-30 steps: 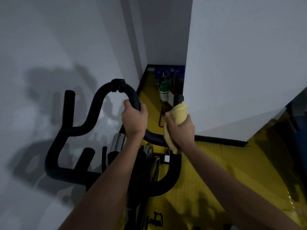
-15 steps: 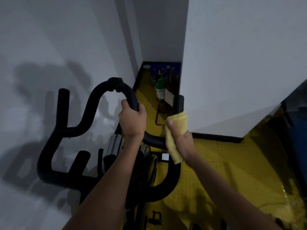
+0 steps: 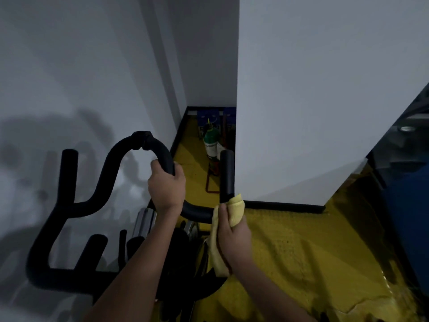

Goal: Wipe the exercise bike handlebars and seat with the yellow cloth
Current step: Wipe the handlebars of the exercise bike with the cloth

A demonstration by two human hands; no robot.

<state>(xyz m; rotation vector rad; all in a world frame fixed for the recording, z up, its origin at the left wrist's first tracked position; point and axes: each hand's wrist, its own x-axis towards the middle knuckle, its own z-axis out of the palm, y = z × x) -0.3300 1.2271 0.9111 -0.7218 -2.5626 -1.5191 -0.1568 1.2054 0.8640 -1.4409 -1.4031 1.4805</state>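
Note:
The black exercise bike handlebars (image 3: 109,163) fill the lower left, with a curved centre loop and upright end grips. My left hand (image 3: 167,187) grips the right side of the centre loop. My right hand (image 3: 232,231) holds the yellow cloth (image 3: 236,206) wrapped around the bar at the base of the right upright grip (image 3: 227,173). A tail of the cloth hangs down below my palm. The seat is out of view.
White walls stand close on the left and right, with a narrow gap between them. In that gap a green and white cylinder (image 3: 210,142) stands on the yellow floor (image 3: 301,252). A dark blue object (image 3: 408,205) sits at the right edge.
My right hand has slid the cloth down the right upright grip from its tip to its base, baring the black grip. My left hand has stayed on the loop.

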